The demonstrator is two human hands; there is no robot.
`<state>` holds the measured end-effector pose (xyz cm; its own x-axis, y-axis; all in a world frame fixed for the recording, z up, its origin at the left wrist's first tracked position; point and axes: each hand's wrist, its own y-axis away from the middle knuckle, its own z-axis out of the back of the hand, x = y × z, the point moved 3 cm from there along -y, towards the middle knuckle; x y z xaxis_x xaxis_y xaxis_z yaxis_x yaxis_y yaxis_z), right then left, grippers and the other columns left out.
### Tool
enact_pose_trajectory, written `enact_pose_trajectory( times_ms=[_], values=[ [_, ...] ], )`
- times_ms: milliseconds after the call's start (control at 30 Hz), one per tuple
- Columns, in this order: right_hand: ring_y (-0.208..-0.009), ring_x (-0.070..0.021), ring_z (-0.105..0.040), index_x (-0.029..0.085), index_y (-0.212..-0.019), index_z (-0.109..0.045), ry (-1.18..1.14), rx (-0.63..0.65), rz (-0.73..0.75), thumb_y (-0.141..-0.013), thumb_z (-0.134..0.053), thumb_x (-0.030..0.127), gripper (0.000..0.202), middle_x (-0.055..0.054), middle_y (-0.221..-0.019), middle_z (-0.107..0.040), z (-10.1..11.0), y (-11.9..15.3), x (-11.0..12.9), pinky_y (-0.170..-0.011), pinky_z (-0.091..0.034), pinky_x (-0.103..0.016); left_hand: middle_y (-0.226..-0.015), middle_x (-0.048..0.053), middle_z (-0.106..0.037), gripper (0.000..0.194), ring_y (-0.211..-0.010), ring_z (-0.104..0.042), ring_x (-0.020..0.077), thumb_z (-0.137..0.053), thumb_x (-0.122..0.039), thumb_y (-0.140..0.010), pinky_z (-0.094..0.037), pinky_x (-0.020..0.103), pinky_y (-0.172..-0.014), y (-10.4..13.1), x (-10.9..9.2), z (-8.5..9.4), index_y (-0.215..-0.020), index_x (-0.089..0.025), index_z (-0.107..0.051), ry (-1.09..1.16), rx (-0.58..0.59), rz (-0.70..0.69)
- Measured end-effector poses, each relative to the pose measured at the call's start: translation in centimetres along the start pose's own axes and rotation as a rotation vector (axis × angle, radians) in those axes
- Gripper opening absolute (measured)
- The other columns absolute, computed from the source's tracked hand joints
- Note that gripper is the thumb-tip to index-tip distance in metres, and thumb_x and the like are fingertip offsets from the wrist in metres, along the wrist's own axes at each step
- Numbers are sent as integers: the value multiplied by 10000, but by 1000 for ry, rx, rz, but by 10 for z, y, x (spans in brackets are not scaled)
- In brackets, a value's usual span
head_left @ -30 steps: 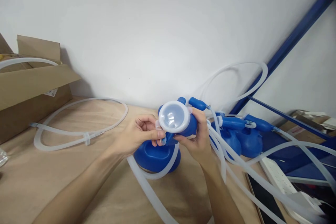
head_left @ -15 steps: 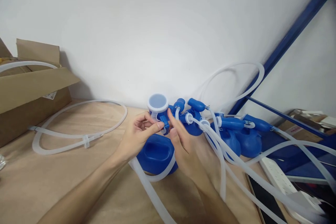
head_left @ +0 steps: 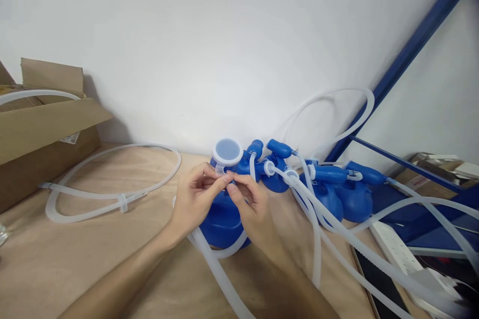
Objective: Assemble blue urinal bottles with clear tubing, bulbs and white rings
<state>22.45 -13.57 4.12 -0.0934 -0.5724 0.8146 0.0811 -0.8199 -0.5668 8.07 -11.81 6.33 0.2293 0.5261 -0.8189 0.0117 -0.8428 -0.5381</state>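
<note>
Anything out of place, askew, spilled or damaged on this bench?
Nothing looks spilled or damaged. The one untidy spot is at the right: loose translucent tubes lie across the dark flat device and the white power strip, rather than coiled clear of them.

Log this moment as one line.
left hand: pinching at clear lid strap | right hand: fingertips meeting left's | blue bottle: beneath hands, translucent lid on mouth | cardboard box: far left, open
</note>
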Motion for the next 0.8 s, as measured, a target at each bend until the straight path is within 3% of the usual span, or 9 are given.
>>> enact_pose_trajectory(
  times_ms=[200,333,500,600,800],
  values=[
    [-1206,-195,-673,348,-1279,-664,30,42,43,-1038,-566,346,260,-12,-1297,-715,2,2,7,-1035,-541,-344,-712,-33,-696,140,-664,-669,92,-780,-153,-849,-554,172,-636,7,-4,2,-744,-197,-698,-154,-15,-206],
    [-1043,-182,-711,314,-1303,-558,-36,12,-36,-1015,-592,363,294,-19,-1119,-741,4,3,7,-951,-554,-336,-683,-40,-679,165,-639,-644,90,-774,-109,-831,-526,177,-602,8,-9,3,-729,-197,-679,-158,-59,-286],
    [-782,-151,-658,243,-970,-615,-62,26,-79,-926,-674,354,133,21,-823,-673,6,-2,11,-708,-524,-258,-640,-38,-656,217,-615,-621,101,-791,-115,-804,-514,203,-590,10,-11,0,-668,-198,-645,-134,-80,-236],
    [-694,-135,-569,216,-736,-576,-25,45,-63,-935,-636,355,250,21,-717,-596,8,-5,15,-630,-456,-250,-650,-32,-674,198,-626,-638,116,-793,-129,-804,-521,222,-598,14,-10,-1,-679,-210,-663,-127,-104,-207],
    [-638,-125,-497,208,-643,-525,30,94,0,-978,-556,326,357,28,-648,-529,6,-2,22,-624,-399,-270,-676,-33,-683,171,-631,-619,109,-799,-123,-794,-492,209,-589,20,-7,-3,-710,-217,-684,-132,-157,-229]
  ],
)
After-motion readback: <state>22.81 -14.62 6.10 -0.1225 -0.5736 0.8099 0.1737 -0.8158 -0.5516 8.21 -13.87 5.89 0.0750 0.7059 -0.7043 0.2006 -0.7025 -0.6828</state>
